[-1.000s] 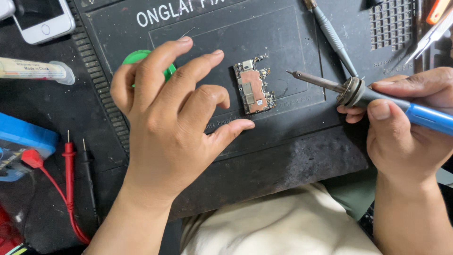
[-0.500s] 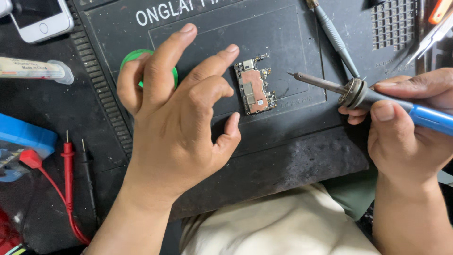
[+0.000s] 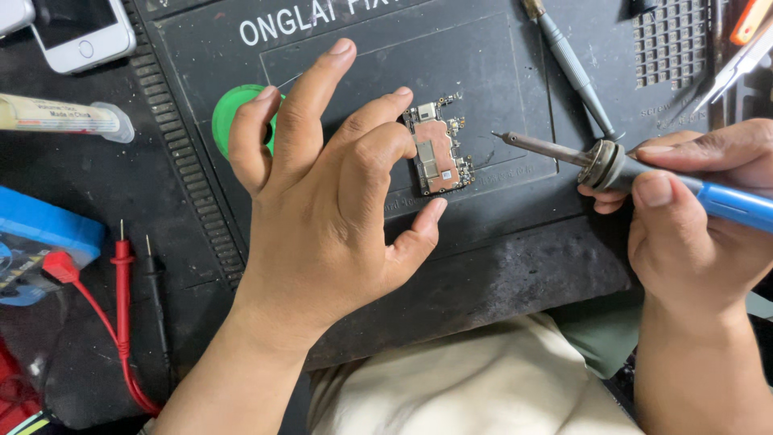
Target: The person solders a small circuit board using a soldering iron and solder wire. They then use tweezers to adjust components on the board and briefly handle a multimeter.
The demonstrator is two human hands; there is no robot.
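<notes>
Presently the small circuit board point(image 3: 439, 147) lies flat near the middle of the dark work mat point(image 3: 499, 258), long axis running away from the person, copper-coloured shield facing up. Left hand point(image 3: 322, 201) hovers just left of the board, fingers spread and loosely curled, holding nothing; whether the middle fingertip touches the board's left edge cannot be told. Index finger points up the mat, and the little finger crosses a green round disc point(image 3: 233, 117) lying left of the board. Right hand point(image 3: 692, 234) is closed around a soldering iron point(image 3: 636, 173) with a blue handle, thumb on top; the metal tip points left and stops just right of the board, apart from it. Grey slim tool point(image 3: 572, 68) lies on the mat above and right of the board. Off the mat, to the board's left: white phone point(image 3: 80, 32), a labelled tube point(image 3: 60, 115), a blue case point(image 3: 40, 238), and red and black meter probes point(image 3: 133, 290).
</notes>
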